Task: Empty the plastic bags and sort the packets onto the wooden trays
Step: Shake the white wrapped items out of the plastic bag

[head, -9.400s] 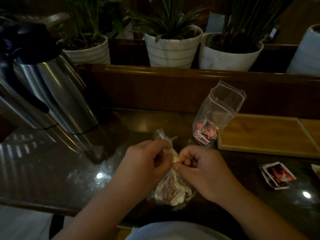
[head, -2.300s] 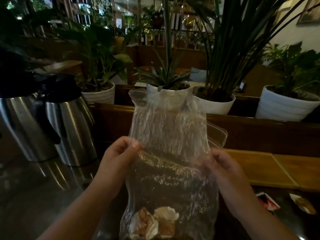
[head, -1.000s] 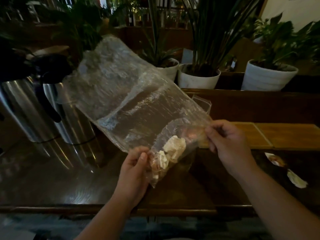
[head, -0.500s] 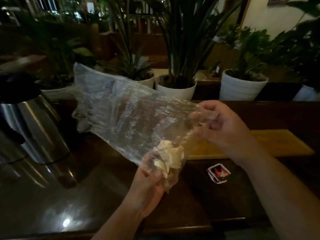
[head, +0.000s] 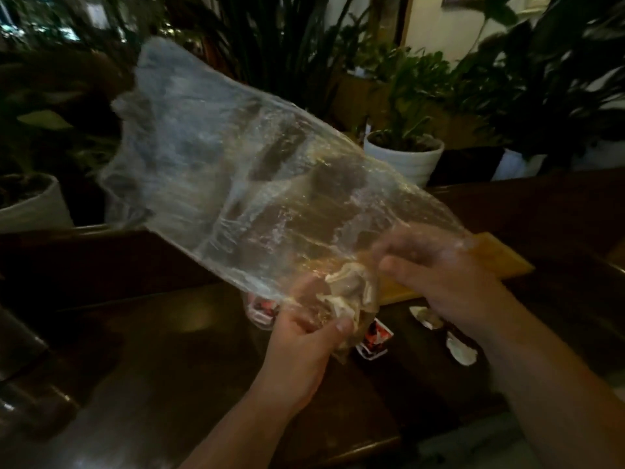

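**Packets bunched in one corner of a bag held in the air**

Dark polished wood makes the table, and behind it stand potted plants, one of them in a white ribbed pot. Above the table the large clear crinkled plastic bag is held up, slanted, with its free end high toward the plants and its low corner near the person. The landmark for all places below is this low corner.

What could go wrong, as I judge it: the pale crumpled packets sit bunched in that corner, so they may come out all at once and scatter on the table instead of on the light wooden tray, which lies just beyond and to the right of the corner. The film is thin and slippery — a grip could slide and the bag could drop. Which end of the bag is the opening I cannot tell.

The left hand is under the corner, fingers curled, and grips the film with the packets inside. The right hand is just to the right of the corner, fingers curled, and pinches the bag's edge; part of it is seen through the film. The hands are close but not touching.

Right of the corner and lower in the view, on the table, lie a red-and-black printed packet and two pale loose packets — not yet on the tray.
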